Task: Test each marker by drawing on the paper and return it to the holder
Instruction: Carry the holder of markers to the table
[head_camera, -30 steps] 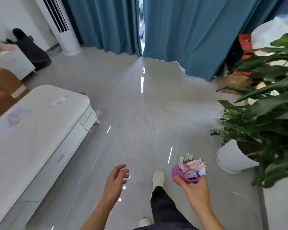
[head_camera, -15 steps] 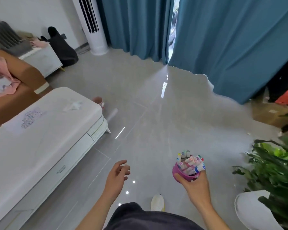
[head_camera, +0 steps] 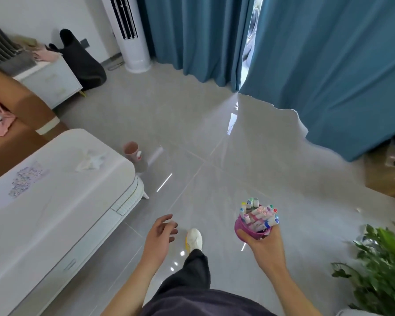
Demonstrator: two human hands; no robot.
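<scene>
paper: scribbled sheet lying flat on the white desk | left hand: right of the desk, over the floor, grip apart, fingers loosely curled, holding nothing | right hand: farther right of the desk, grip clamped round the pink holder, markers bunched inside, caps up

My bare L hand hangs at abt 7 o'clock in view. Its fingers are loosely curled & a bit spread, holding nothing. L forearm is bare and comes up from the 6 o'clock edge. My bare R hand is at abt 5 o'clock, thumb & fingers wrapped round the base of the small pink plastic cup-shaped holder. R forearm is bare too. Hands are well apart. Btwn them is my leg in a dark trouser, foot in a white shoe, toe twd 12.
</scene>
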